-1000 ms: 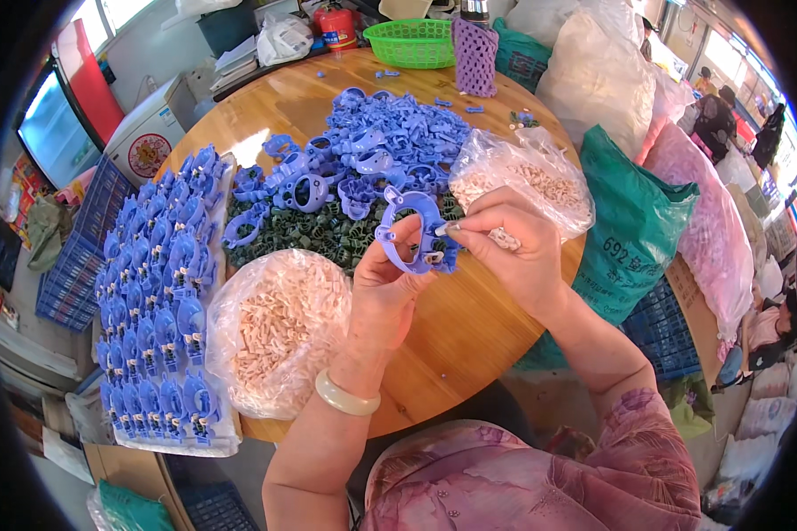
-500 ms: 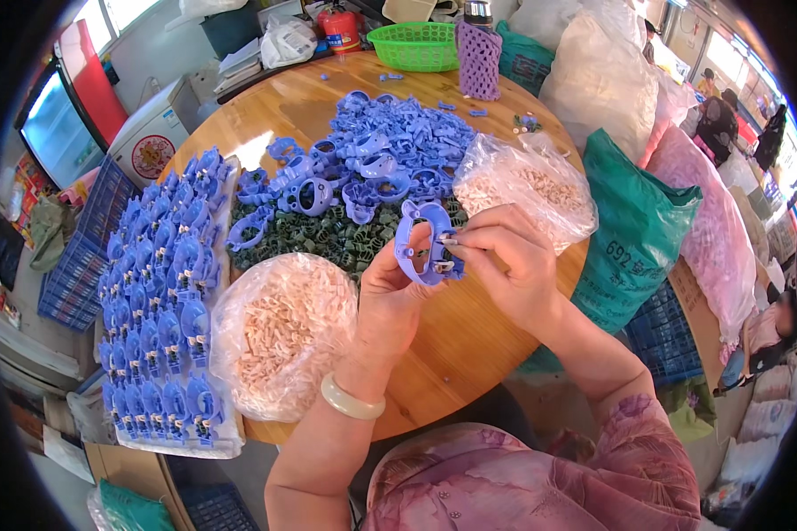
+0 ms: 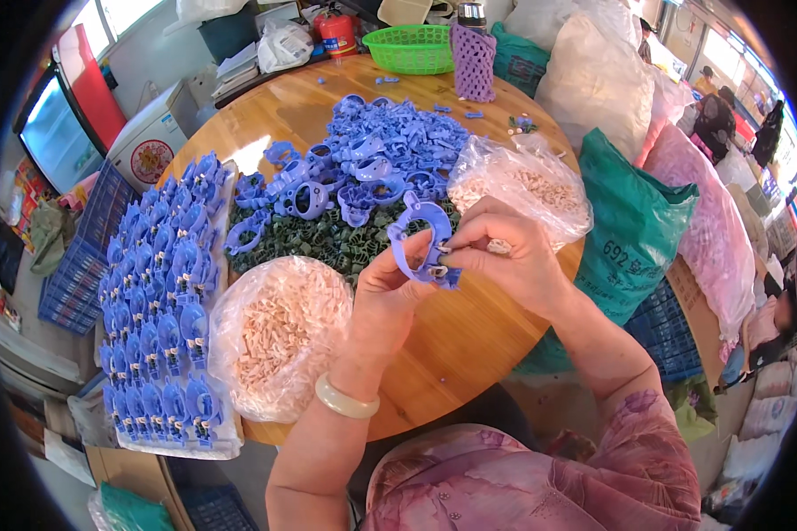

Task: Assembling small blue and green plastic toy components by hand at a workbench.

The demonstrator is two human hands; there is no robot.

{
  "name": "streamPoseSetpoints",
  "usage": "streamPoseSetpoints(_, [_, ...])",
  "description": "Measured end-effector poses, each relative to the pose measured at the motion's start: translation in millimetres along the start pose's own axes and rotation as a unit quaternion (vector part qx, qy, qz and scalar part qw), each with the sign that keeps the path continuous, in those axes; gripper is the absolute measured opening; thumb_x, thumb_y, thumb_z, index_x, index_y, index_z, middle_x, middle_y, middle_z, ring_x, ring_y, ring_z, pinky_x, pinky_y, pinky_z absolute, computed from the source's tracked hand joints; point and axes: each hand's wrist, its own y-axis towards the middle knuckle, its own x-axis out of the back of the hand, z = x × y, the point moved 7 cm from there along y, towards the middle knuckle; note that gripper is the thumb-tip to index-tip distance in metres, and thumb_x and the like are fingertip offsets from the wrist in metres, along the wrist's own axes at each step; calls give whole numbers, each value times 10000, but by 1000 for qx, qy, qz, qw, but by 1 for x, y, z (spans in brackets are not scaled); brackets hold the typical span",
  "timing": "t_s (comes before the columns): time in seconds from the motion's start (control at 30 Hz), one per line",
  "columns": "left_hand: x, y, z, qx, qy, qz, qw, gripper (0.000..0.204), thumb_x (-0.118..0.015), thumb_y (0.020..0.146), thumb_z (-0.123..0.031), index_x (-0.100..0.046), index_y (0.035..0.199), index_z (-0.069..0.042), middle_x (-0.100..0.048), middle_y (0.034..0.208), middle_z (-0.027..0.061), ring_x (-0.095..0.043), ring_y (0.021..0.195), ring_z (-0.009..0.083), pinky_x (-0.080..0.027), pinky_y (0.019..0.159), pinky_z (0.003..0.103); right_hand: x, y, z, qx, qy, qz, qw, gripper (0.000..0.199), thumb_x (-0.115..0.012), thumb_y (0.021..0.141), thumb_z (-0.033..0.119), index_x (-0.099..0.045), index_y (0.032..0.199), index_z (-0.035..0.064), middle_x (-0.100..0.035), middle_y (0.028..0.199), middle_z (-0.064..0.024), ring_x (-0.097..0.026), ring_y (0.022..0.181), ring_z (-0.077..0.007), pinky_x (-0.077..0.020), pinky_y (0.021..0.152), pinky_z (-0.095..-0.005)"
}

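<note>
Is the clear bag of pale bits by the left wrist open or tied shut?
Open: the clear bag has its mouth spread wide and the pale bits lie heaped and uncovered inside, beside the left hand.

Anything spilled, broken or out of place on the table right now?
Nothing looks damaged. A few loose blue bits lie scattered near the green basket, apart from the main blue pile. Both bags of pale pieces are holding their contents. The left hand and right hand grip one blue ring clip.
</note>
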Motion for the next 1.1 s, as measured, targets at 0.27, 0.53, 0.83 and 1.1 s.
streamPoseSetpoints(0.27, [-12, -2, 11, 139, -161, 100, 972, 454, -588, 864, -199, -471, 1252, 6, -595, 1109, 127, -592, 1018, 272, -427, 953, 477, 9, 20, -34, -156, 149, 46, 975, 302, -659, 828, 226, -589, 1045, 29, -620, 821, -28, -530, 635, -43, -400, 505, -197])
streamPoseSetpoints(0.53, [-2, 0, 12, 156, -81, 29, 984, 417, -529, 903, -283, -505, 1186, 22, -617, 1037, 110, -621, 929, 239, -497, 848, 409, -10, 8, -55, -289, 359, 107, 881, 375, -656, 825, 268, -565, 1105, 35, -617, 823, -19, -575, 665, -93, -456, 571, -213])
streamPoseSetpoints(0.83, [-59, -6, -53, -273, 650, 84, 705, 521, -710, 635, -34, -556, 1132, -28, -525, 1138, 121, -529, 1031, 299, -416, 933, 391, 1, -7, -84, -326, 364, 5, 872, 275, -608, 857, 232, -577, 1052, 40, -622, 807, -15, -596, 671, -92, -502, 606, -243])
streamPoseSetpoints(1.1, [-69, -11, -25, -272, 723, 153, 616, 467, -624, 705, -10, -523, 1160, 19, -501, 1187, 132, -508, 1094, 305, -410, 959, 420, -3, -11, -87, -328, 358, 15, 874, 297, -620, 851, 246, -572, 1049, 31, -617, 790, -25, -598, 654, -104, -514, 602, -261])
